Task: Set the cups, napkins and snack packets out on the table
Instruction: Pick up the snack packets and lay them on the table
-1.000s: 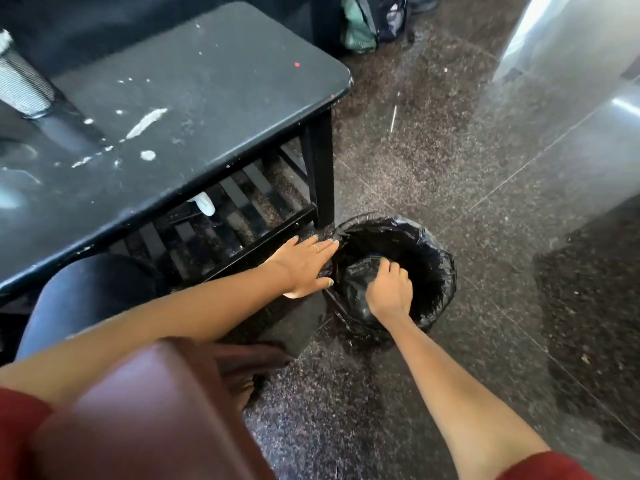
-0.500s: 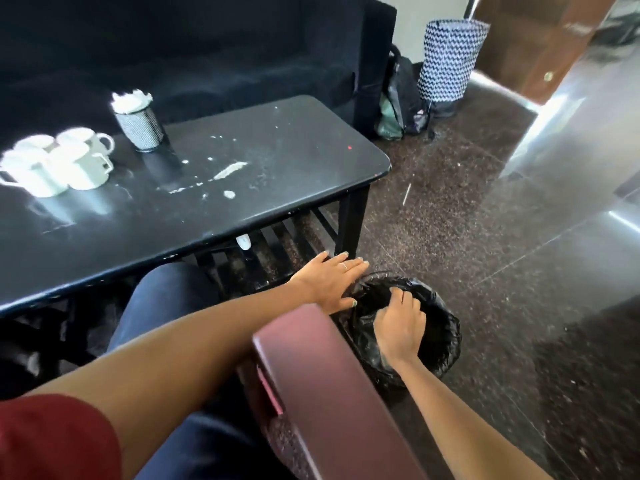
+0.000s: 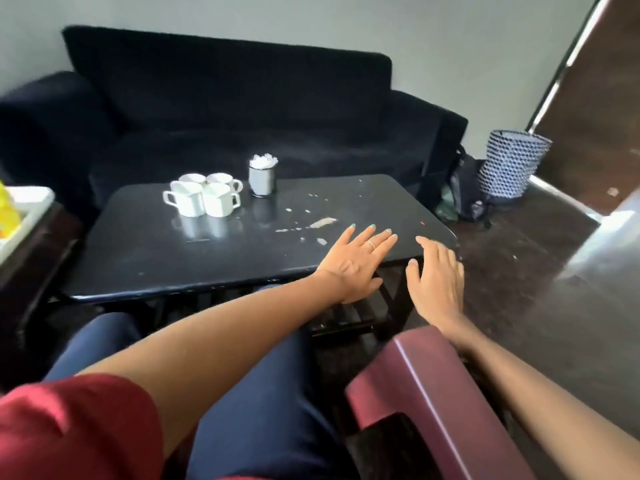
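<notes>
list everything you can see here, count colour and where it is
cups: four, white, clustered on the far left part of the table
napkin holder: one, patterned grey with white napkins in it, right of the cups
table: one, black, pale crumbs and smears on its right half
sofa: one, black, behind the table
basket: one, blue and white patterned, on the floor at far right
bag: one, dark, on the floor between sofa and basket
tray: one, white, left edge, something yellow in it
chair arm: one, maroon, near right
left hand: fingers straight, over the table's near right edge
right hand: open, empty, beside the table's right corner
</notes>
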